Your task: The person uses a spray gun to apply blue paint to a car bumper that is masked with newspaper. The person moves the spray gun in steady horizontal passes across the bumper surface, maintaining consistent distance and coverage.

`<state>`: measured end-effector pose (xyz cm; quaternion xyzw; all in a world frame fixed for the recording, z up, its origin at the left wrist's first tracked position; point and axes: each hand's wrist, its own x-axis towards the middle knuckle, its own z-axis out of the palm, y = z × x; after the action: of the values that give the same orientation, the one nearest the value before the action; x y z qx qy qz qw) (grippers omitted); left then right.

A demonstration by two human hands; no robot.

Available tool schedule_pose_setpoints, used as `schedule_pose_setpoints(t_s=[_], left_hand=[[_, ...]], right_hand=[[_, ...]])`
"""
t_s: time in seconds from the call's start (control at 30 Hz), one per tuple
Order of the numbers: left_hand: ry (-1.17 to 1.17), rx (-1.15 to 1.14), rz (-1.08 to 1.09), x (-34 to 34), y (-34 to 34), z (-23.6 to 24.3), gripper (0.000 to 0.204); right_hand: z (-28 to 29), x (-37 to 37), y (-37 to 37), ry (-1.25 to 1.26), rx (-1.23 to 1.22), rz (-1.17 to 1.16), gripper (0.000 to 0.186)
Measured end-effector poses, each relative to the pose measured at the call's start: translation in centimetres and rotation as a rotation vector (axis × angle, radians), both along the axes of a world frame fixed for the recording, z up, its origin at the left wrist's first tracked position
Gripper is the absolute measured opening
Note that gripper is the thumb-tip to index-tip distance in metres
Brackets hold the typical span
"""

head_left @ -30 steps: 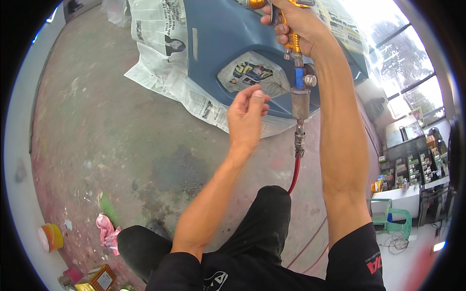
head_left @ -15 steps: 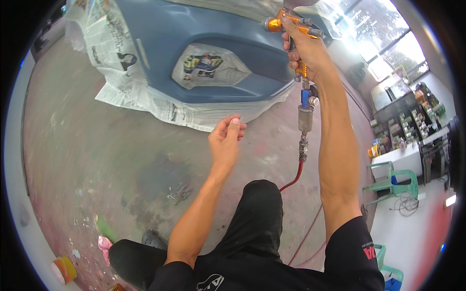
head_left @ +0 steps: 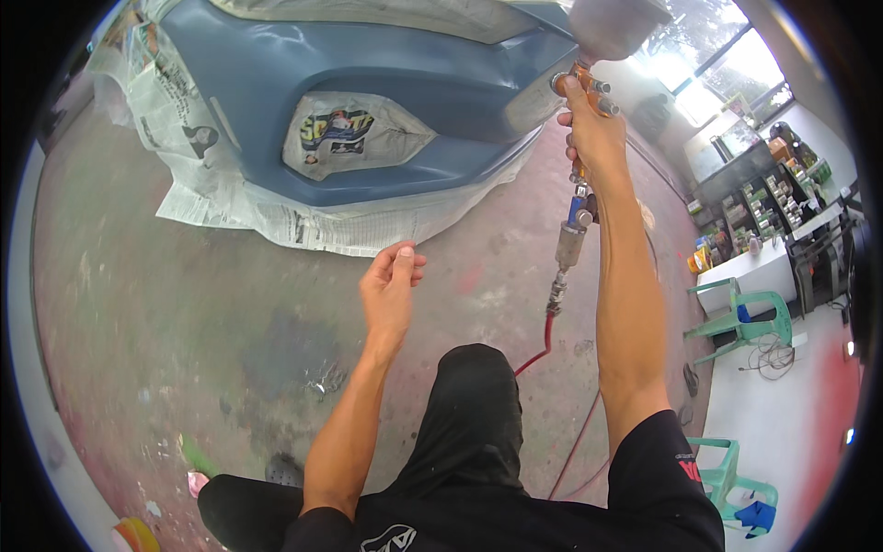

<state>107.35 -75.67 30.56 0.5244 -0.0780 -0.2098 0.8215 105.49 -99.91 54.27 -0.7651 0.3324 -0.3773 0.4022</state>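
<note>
My right hand [head_left: 593, 133] is wrapped round an orange spray gun [head_left: 585, 75], its grey cup [head_left: 618, 26] on top. Below the grip, a blue fitting and a metal filter join the gun to a red air hose [head_left: 549, 339]. The gun is at the right end of a blue-grey car bumper [head_left: 386, 74]. Newspaper [head_left: 198, 207] and thin sheeting run along the bumper's edges, and more paper [head_left: 345, 138] covers its recess. My left hand [head_left: 388, 285], with curled fingers and thumb against them, hangs near the sheeting's lower edge. Nothing shows in it.
The hose trails over the stained floor [head_left: 276, 276] beside my raised knee [head_left: 469, 405]. To the right stand green plastic chairs [head_left: 759, 317], a white counter and shelves [head_left: 759, 202] of cans. A yellow-and-red tub [head_left: 138, 535] is at lower left.
The bumper sits further left in view. The spray gun has shifted right and lower in the picture, with more of its cup showing. My left hand appears further left and lower.
</note>
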Motion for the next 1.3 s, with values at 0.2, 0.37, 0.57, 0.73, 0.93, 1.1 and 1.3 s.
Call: schedule_pose_setpoints(t_s=[0.2, 0.37, 0.57, 0.73, 0.93, 1.1, 1.3], left_hand=[[-0.010, -0.027, 0.035, 0.0, 0.6, 0.0, 0.035], [0.018, -0.103, 0.091, 0.1, 1.3, 0.1, 0.035], [0.039, -0.151, 0.181, 1.2, 2.5, -0.3, 0.031], [0.061, -0.130, 0.238, 2.4, 4.0, -1.4, 0.028], [0.056, -0.037, 0.237, 2.3, 4.1, -2.2, 0.029], [0.084, 0.024, 0.171, 1.0, 3.0, -3.2, 0.029], [0.070, 0.113, 0.100, -0.9, 1.1, -4.7, 0.032]], right_hand=[[-3.8, 3.4, 5.6, -0.164, 0.120, 0.173, 0.058], [-3.7, 7.1, 12.9, -0.136, 0.160, 0.284, 0.062], [-4.8, 12.4, 18.7, -0.145, 0.153, 0.469, 0.063], [-5.9, 13.2, 22.0, -0.086, 0.212, 0.662, 0.062], [-7.7, 10.3, 18.0, -0.021, 0.145, 0.502, 0.055], [-9.4, 7.4, 10.8, -0.172, 0.102, 0.388, 0.057], [-8.6, 3.5, 2.9, -0.167, 0.089, 0.250, 0.062]])
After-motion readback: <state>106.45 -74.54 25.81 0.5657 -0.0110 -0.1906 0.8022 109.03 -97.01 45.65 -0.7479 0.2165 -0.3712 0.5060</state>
